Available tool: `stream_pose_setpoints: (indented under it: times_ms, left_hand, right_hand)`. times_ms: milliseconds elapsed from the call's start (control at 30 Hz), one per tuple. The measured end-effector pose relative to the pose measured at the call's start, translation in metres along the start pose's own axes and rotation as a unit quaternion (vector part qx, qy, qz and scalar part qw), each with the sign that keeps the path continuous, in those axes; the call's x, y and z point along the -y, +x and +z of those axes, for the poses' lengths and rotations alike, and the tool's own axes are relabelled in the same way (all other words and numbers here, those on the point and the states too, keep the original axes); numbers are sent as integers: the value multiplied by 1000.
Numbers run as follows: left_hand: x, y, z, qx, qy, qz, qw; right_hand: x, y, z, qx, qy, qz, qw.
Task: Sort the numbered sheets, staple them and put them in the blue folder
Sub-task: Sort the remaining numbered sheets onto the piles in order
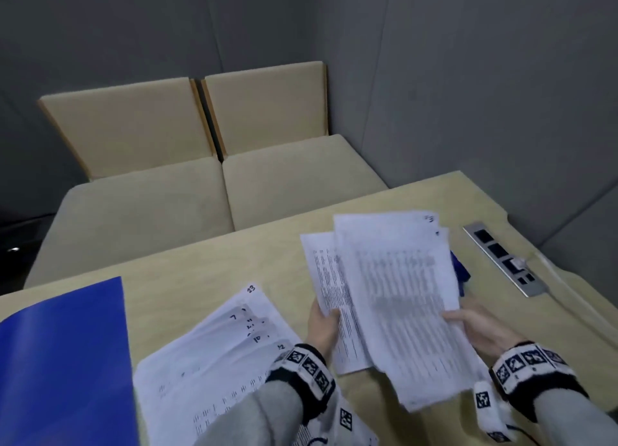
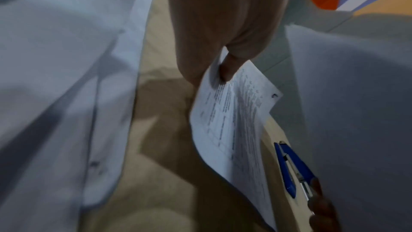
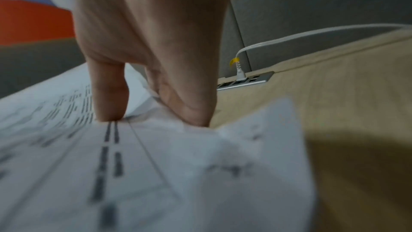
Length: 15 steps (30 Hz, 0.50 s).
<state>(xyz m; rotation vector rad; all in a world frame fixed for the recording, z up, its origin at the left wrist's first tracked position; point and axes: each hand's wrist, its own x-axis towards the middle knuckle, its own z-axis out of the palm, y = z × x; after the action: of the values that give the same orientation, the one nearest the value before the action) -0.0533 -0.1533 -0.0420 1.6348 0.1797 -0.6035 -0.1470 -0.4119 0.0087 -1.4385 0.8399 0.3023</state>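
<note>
My left hand (image 1: 323,322) pinches one printed sheet (image 1: 326,278) by its near edge; the left wrist view shows the thumb on that sheet (image 2: 231,117). My right hand (image 1: 475,322) grips a loose stack of numbered sheets (image 1: 401,295), held above the table, thumb on top (image 3: 109,94). Several more numbered sheets (image 1: 217,355) lie fanned on the table to the left, under my left forearm. The blue folder (image 1: 67,362) lies open at the near left. A blue stapler (image 1: 461,271) peeks out behind the held stack and lies on the table (image 2: 289,168).
The light wood table (image 1: 200,265) carries a metal socket strip (image 1: 505,258) at the far right with a white cable (image 3: 289,38) plugged in. Two beige upholstered seats (image 1: 187,178) stand beyond the table's far edge. Grey walls close the corner.
</note>
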Motion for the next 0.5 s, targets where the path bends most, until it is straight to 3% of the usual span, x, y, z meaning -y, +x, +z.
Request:
stream_pose_setpoints:
  times_ms: [100, 233, 367, 433, 500]
  left_hand:
    - [5, 2, 6, 4, -22, -54, 998]
    - [-3, 0, 7, -7, 13, -75, 997]
    - [-6, -1, 12, 64, 46, -87, 993]
    - [-10, -3, 11, 105, 161, -87, 978]
    - [-16, -5, 13, 101, 310, -60, 943]
  right_hand:
    - [-16, -2, -3, 25, -110, 38, 993]
    - [-24, -2, -5, 19, -135, 59, 989]
    - [-21, 10, -7, -36, -163, 67, 984]
    - [-19, 16, -7, -66, -192, 74, 976]
    - [-16, 20, -12, -117, -237, 74, 962]
